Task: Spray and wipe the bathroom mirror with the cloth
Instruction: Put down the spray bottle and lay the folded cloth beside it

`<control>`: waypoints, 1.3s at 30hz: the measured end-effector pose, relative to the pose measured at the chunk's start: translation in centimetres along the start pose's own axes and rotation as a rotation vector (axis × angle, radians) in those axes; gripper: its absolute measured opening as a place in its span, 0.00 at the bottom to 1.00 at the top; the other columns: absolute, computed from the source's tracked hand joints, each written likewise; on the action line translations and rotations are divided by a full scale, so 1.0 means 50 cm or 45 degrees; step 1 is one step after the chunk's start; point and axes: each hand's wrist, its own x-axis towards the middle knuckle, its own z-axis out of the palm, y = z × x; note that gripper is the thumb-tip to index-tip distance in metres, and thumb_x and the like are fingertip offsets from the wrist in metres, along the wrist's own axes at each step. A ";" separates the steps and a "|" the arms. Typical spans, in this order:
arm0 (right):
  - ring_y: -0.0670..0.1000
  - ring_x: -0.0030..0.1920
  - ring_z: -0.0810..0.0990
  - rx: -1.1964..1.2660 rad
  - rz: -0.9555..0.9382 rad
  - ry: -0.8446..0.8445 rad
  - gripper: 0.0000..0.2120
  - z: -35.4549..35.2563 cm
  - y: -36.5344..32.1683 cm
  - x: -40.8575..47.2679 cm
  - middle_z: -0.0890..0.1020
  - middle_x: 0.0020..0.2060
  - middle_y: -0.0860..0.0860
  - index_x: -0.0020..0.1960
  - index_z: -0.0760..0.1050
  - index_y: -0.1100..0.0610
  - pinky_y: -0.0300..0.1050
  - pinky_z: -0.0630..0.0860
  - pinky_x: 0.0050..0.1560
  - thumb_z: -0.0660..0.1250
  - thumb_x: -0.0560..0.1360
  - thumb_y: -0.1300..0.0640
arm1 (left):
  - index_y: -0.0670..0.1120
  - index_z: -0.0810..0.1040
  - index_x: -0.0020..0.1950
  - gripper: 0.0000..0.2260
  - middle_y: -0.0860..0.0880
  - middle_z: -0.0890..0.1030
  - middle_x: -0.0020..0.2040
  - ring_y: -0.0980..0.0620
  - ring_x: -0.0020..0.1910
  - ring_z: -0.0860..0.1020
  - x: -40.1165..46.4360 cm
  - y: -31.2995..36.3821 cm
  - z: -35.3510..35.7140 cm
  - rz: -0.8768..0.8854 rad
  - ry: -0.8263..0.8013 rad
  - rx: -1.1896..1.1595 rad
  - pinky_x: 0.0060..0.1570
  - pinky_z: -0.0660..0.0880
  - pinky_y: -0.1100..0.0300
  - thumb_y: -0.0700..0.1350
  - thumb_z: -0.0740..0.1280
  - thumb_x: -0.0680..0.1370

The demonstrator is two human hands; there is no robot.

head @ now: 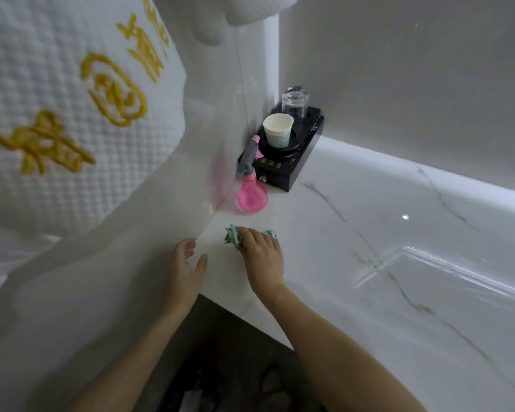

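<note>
Head view shows the right hand (260, 257) resting on the green and white cloth (235, 237), which lies on the marble counter (369, 233). Its fingers are curled over the cloth and press it down; parts of the cloth stick out on the left and right of the fingers. The left hand (188, 263) hovers just beside, with fingers loose and apart, holding nothing. The pink spray bottle (252, 188) stands further away, near the wall corner, beside a black tray (301, 162) with a paper cup (278, 129) and a glass (295, 102). To do this step well, I think the hand should gather the cloth fully into the palm, so no loose end drags when it goes to the mirror (414, 69).
</note>
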 end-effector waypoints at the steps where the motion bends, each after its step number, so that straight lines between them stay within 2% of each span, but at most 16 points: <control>1: 0.58 0.56 0.78 0.001 0.022 -0.030 0.20 0.008 -0.014 0.000 0.80 0.56 0.54 0.64 0.73 0.57 0.55 0.73 0.59 0.69 0.73 0.59 | 0.44 0.67 0.67 0.19 0.48 0.72 0.63 0.51 0.62 0.70 -0.007 -0.010 -0.006 -0.017 -0.003 -0.020 0.54 0.67 0.61 0.41 0.66 0.77; 4: 0.58 0.62 0.72 0.011 0.093 -0.118 0.18 0.034 -0.045 0.002 0.76 0.61 0.54 0.69 0.67 0.56 0.54 0.65 0.66 0.61 0.79 0.58 | 0.43 0.68 0.67 0.19 0.47 0.73 0.63 0.51 0.62 0.71 -0.022 -0.041 -0.017 -0.020 0.027 -0.014 0.56 0.67 0.59 0.40 0.66 0.77; 9: 0.57 0.65 0.67 -0.062 0.225 -0.230 0.18 0.061 -0.061 -0.001 0.73 0.64 0.54 0.68 0.65 0.56 0.55 0.59 0.70 0.57 0.80 0.54 | 0.45 0.70 0.65 0.17 0.50 0.73 0.62 0.52 0.61 0.72 -0.044 -0.076 -0.015 0.003 0.029 0.026 0.55 0.69 0.59 0.41 0.66 0.77; 13: 0.57 0.71 0.59 -0.064 0.154 -0.455 0.31 0.051 -0.053 -0.004 0.64 0.71 0.54 0.74 0.57 0.55 0.56 0.51 0.73 0.60 0.77 0.41 | 0.46 0.71 0.64 0.16 0.49 0.74 0.62 0.51 0.60 0.73 -0.052 -0.085 -0.011 0.022 -0.014 0.052 0.56 0.71 0.57 0.41 0.66 0.77; 15: 0.56 0.72 0.57 0.051 0.118 -0.495 0.33 0.030 -0.035 -0.001 0.61 0.73 0.53 0.75 0.56 0.54 0.55 0.50 0.73 0.59 0.76 0.38 | 0.46 0.72 0.63 0.15 0.49 0.75 0.60 0.50 0.59 0.74 -0.051 -0.080 -0.006 0.029 -0.043 0.051 0.56 0.73 0.56 0.41 0.66 0.77; 17: 0.53 0.73 0.58 0.133 0.180 -0.391 0.29 0.002 -0.003 0.006 0.62 0.73 0.52 0.74 0.59 0.53 0.51 0.50 0.72 0.55 0.79 0.40 | 0.46 0.72 0.63 0.15 0.49 0.76 0.59 0.49 0.58 0.75 -0.045 -0.069 0.003 0.023 -0.080 0.064 0.55 0.73 0.56 0.42 0.66 0.77; 20: 0.54 0.71 0.60 -0.026 0.358 -0.257 0.23 -0.034 0.058 0.014 0.66 0.70 0.52 0.71 0.64 0.54 0.50 0.53 0.69 0.53 0.81 0.44 | 0.43 0.72 0.65 0.17 0.47 0.75 0.62 0.49 0.59 0.74 -0.032 -0.050 0.018 -0.032 -0.132 0.182 0.58 0.71 0.56 0.45 0.65 0.78; 24: 0.57 0.72 0.55 -0.195 0.376 -0.366 0.21 -0.040 0.108 0.011 0.64 0.71 0.54 0.66 0.69 0.54 0.55 0.51 0.70 0.54 0.80 0.43 | 0.41 0.71 0.67 0.20 0.42 0.69 0.65 0.46 0.64 0.69 -0.015 -0.042 0.034 -0.015 -0.209 0.323 0.63 0.66 0.56 0.48 0.65 0.78; 29: 0.58 0.73 0.53 -0.184 0.360 -0.337 0.19 -0.011 0.098 0.007 0.64 0.71 0.54 0.63 0.72 0.54 0.56 0.48 0.71 0.55 0.80 0.45 | 0.40 0.70 0.67 0.21 0.42 0.64 0.68 0.45 0.68 0.62 0.003 -0.045 0.051 0.019 -0.282 0.390 0.65 0.60 0.57 0.49 0.65 0.78; 34: 0.58 0.73 0.54 -0.072 0.367 -0.228 0.16 0.009 0.088 0.013 0.66 0.70 0.54 0.62 0.75 0.54 0.55 0.45 0.71 0.63 0.77 0.49 | 0.40 0.70 0.67 0.21 0.42 0.66 0.65 0.45 0.65 0.64 0.021 -0.058 0.058 0.152 -0.296 0.436 0.63 0.60 0.61 0.46 0.67 0.77; 39: 0.54 0.66 0.65 0.036 0.360 -0.096 0.11 0.008 0.087 0.023 0.75 0.59 0.51 0.54 0.80 0.54 0.50 0.50 0.64 0.69 0.73 0.54 | 0.43 0.69 0.68 0.23 0.43 0.65 0.63 0.45 0.63 0.64 0.039 -0.049 0.064 0.235 -0.307 0.411 0.61 0.60 0.61 0.44 0.69 0.74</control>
